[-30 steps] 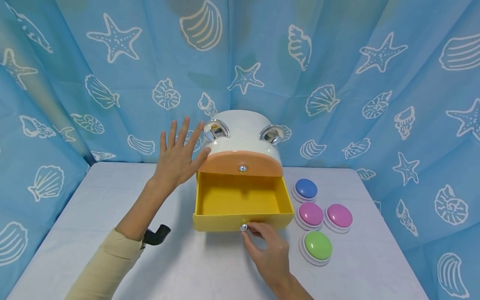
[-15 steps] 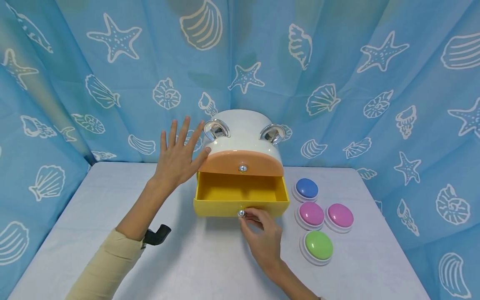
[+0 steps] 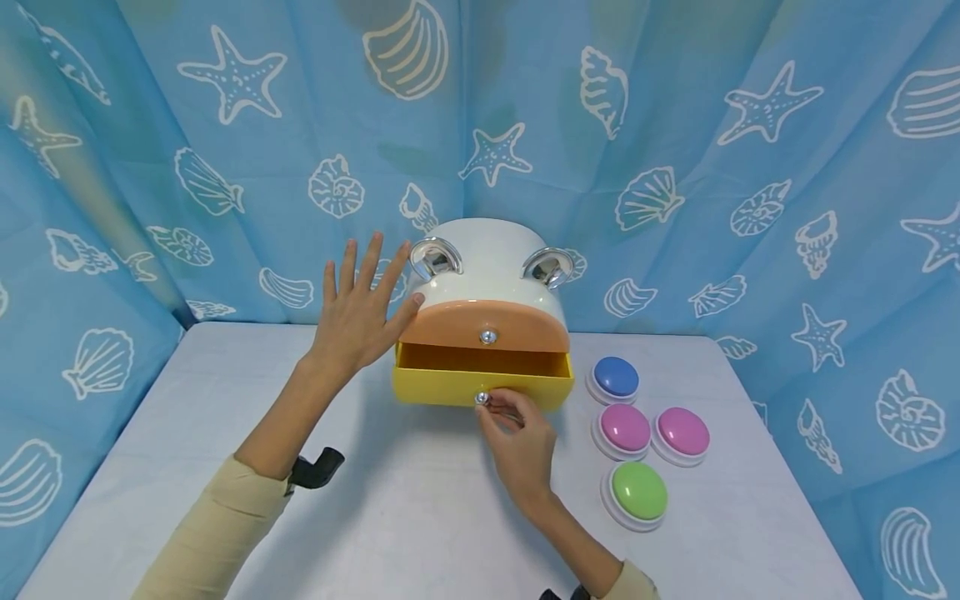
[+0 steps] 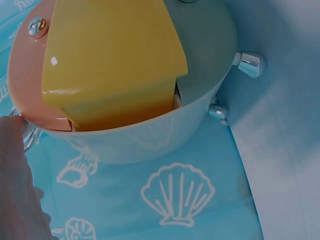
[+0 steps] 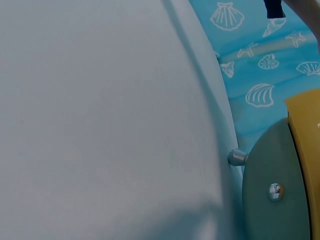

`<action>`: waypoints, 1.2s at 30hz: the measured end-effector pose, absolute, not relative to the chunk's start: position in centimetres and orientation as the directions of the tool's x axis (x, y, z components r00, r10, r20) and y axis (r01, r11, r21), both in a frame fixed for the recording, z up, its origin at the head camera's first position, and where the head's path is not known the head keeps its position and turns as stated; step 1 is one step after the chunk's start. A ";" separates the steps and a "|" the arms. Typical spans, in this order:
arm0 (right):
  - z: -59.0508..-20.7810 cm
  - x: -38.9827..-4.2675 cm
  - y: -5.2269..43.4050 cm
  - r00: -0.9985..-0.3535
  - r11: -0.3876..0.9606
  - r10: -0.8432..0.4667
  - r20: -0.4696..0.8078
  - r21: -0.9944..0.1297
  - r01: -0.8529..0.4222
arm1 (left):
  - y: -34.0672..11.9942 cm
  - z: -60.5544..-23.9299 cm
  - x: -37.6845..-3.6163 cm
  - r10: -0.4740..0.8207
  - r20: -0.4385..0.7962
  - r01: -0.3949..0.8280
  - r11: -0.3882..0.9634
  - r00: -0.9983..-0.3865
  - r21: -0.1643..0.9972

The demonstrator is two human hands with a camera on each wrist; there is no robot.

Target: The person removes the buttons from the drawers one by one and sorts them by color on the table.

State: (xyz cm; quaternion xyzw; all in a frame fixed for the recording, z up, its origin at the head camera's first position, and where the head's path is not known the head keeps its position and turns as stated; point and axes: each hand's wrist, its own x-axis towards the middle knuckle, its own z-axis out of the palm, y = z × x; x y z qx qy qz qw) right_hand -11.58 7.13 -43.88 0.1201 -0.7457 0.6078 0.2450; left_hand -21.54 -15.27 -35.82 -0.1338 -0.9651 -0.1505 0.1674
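Observation:
A small rounded white chest of drawers [image 3: 491, 267] stands on the table, with silver ear-shaped loops on top. Its yellow middle drawer [image 3: 438, 387] is pulled partly out, below a closed orange drawer [image 3: 450, 323]. My right hand [image 3: 522, 454] pinches the silver knob [image 3: 482, 398] of the yellow drawer between thumb and fingers. Against the chest's upper left side rests my left hand [image 3: 356, 321], fingers spread and straight. The left wrist view shows the edge of that hand [image 4: 17, 185] and a green bottom drawer [image 4: 210, 40]. No fingers of the right hand show in the right wrist view.
Right of the chest lie round push buttons on white bases: a blue one [image 3: 616, 377], two pink ones [image 3: 626, 427] and a green one [image 3: 639, 490]. A blue shell-print curtain [image 3: 525, 92] hangs close behind the white table [image 3: 420, 517].
The right hand has pushed the yellow drawer inward by its knob, moving away from the wearer, so less of the drawer's inside shows. My left hand has stayed in place.

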 end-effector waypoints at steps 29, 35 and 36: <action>-49.4 -16.4 8.2 -0.935 0.171 0.119 0.335 -0.934 -0.313 | -15.2 -36.0 -21.4 0.206 0.353 0.301 0.923 -0.913 0.238; -50.5 -16.1 8.0 -0.984 0.119 0.132 0.121 -0.987 -0.105 | -15.2 -35.9 -21.5 0.206 0.359 0.307 0.917 -0.910 0.253; -50.6 -16.0 7.9 -0.985 0.102 0.130 0.111 -0.990 -0.098 | -15.2 -35.9 -21.5 0.206 0.359 0.307 0.917 -0.910 0.253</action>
